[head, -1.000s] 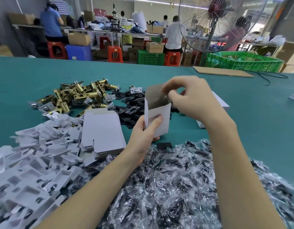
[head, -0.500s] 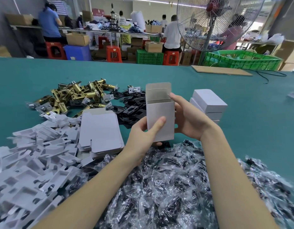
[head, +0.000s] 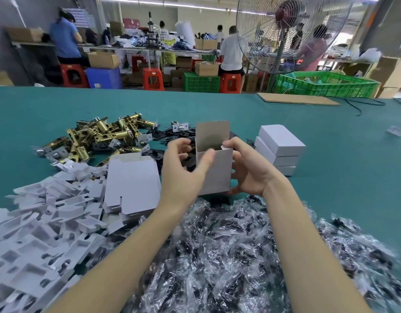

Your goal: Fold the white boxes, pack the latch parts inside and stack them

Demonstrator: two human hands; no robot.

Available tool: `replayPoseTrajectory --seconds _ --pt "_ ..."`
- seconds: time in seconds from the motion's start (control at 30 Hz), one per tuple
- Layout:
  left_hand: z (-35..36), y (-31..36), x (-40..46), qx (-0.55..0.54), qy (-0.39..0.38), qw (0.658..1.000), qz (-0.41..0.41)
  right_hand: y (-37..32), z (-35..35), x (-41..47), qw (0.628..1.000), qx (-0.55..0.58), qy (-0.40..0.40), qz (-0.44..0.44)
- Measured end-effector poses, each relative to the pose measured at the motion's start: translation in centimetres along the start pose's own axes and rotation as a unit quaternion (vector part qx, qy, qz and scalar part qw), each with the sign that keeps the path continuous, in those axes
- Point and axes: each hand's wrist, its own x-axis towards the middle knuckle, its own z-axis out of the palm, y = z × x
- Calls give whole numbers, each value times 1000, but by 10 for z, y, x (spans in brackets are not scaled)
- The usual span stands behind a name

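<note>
Green-covered table [head: 330, 154]. Heap of clear-bagged black parts [head: 228, 256], near edge. White card inserts [head: 37, 222], left. Brass latch bolts [head: 104, 132], far left. Flat box blanks [head: 131, 179]. Three closed white boxes [head: 279, 145], stacked, right. Open white box [head: 217, 172], upright, centre, lid flap raised: right hand [head: 249, 170] grips its right side; left hand [head: 183, 170], fingers loosely curled, thumb on its front top edge.

Three stacked closed boxes [head: 279, 145]; one open box [head: 214, 163]
</note>
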Motion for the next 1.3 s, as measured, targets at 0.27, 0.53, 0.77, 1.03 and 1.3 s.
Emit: replayPoseTrajectory --seconds 0.27,0.53,0.77,1.03,1.3 --pt "-26 11 26 -151 117 980 -59 1 -2 5 997 71 -1 -5" --pt "-29 15 28 -147 52 986 -64 -2 4 4 998 54 10 -9" --pt "-27 14 28 -179 -56 979 -76 -6 8 3 999 28 12 -20" --pt "-35 13 35 -133 -72 986 -71 -10 12 0 998 -52 -8 -27" --pt "-45 20 39 -63 -102 993 -8 -8 15 -1 998 -43 -34 2"
